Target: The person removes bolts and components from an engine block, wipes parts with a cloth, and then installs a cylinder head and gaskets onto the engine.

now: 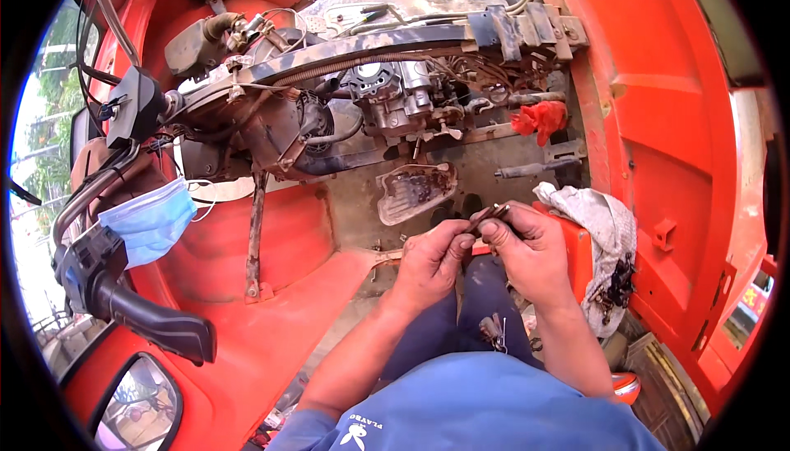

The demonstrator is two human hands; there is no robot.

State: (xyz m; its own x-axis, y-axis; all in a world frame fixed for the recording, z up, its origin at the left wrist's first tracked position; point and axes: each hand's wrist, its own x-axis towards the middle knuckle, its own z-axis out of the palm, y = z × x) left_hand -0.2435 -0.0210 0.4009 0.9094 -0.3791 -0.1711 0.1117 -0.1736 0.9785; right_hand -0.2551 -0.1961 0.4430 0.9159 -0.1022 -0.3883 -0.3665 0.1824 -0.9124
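Left hand [429,255], right hand [531,245] on a piece [487,217], perhaps metal, amid red bodywork [671,142]

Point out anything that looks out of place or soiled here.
A blue face mask hangs at the handlebar, an odd place for one. At right, a pale cloth is blotched black lower down, perhaps with grease.

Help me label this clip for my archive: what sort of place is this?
Probably the stripped cab of a small red motor vehicle under repair, judging by the black handlebar grip, the side mirror and the exposed engine-like metal assembly.
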